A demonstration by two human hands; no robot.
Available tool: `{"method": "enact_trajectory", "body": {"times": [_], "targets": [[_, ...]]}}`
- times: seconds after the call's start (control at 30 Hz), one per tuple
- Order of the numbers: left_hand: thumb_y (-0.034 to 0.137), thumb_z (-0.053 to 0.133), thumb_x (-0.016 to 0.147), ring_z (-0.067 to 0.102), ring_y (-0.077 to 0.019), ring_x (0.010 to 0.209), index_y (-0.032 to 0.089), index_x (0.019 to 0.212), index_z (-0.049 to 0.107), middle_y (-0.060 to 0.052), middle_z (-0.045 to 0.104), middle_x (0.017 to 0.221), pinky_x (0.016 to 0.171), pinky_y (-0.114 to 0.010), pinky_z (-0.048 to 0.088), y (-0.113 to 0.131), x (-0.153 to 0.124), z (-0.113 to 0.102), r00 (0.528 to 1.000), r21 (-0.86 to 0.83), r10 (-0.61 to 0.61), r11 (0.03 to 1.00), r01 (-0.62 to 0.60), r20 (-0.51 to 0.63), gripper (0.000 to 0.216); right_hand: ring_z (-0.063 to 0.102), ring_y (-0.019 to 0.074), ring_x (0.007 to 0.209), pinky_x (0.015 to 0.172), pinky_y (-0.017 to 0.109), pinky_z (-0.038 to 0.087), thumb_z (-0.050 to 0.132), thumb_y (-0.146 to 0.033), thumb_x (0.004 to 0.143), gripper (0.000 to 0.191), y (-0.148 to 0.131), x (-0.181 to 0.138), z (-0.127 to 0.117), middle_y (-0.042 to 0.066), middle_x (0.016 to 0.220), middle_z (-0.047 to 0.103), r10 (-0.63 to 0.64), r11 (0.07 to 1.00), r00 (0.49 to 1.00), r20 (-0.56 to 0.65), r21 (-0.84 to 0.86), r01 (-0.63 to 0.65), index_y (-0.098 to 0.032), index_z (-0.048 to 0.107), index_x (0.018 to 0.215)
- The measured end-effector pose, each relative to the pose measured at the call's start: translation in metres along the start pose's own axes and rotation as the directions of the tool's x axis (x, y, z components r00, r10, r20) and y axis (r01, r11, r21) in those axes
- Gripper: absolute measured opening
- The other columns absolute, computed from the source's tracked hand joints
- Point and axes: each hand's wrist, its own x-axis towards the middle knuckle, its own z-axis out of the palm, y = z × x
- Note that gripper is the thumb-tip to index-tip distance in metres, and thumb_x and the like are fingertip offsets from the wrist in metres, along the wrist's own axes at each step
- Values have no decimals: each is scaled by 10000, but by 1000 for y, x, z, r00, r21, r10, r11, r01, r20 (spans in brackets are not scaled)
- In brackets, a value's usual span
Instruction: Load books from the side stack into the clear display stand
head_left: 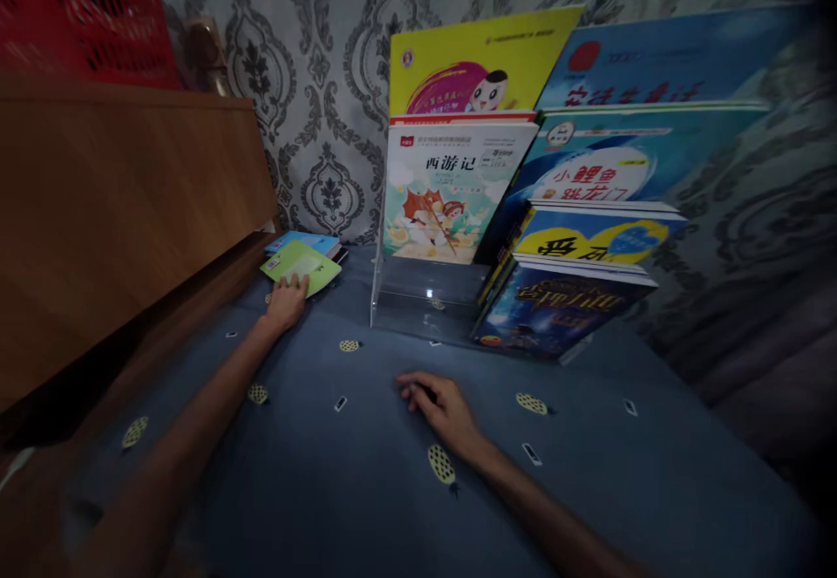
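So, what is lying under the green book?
A blue book shows partly under the green book, with a dark edge below it. The rest is covered; I cannot tell more.

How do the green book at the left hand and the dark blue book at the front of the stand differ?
Colour: the green book is light; the dark blue book is much darker.
Pose: the green book lies roughly flat; the dark blue book stands leaning back in the clear stand.
Contact: the left hand has fingers on the green book; no hand touches the dark blue book.
Shared: both partly cover other books.
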Motion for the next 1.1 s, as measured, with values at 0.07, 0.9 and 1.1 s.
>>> {"method": "enact_trajectory", "body": {"times": [0.07,0.9,1.1], "targets": [[159,386,956,410,-378,1400,190,1506,412,-196,455,1520,1100,-534,398,-4,-24,-2,999,9,40,999,-40,22,552,669,149,632,632,286,537,495,-368,884,351,0,1,0,60,807,751,0,1000,1000,9,1,0,-170,753,1017],[68,437,936,171,-287,1557,313,1605,197,-72,307,1652,1219,-496,325,42,-244,-49,791,-226,610,766,-601,-35,752,672,250,977,900,423,527,456,-247,964,316,-30,-21,11,107,1023,742,-385,854,921,56,-358,378,-197,716,1138],[26,548,843,256,-311,1530,302,1597,215,-93,357,1618,1223,-517,325,91,-246,-65,631,-382,774,567,-730,-57,870,508,234,1376,1161,475,386,356,-286,1041,426,-42,-24,37,113,1439,604,-424,787,839,340,-320,527,-193,563,1402]]}}
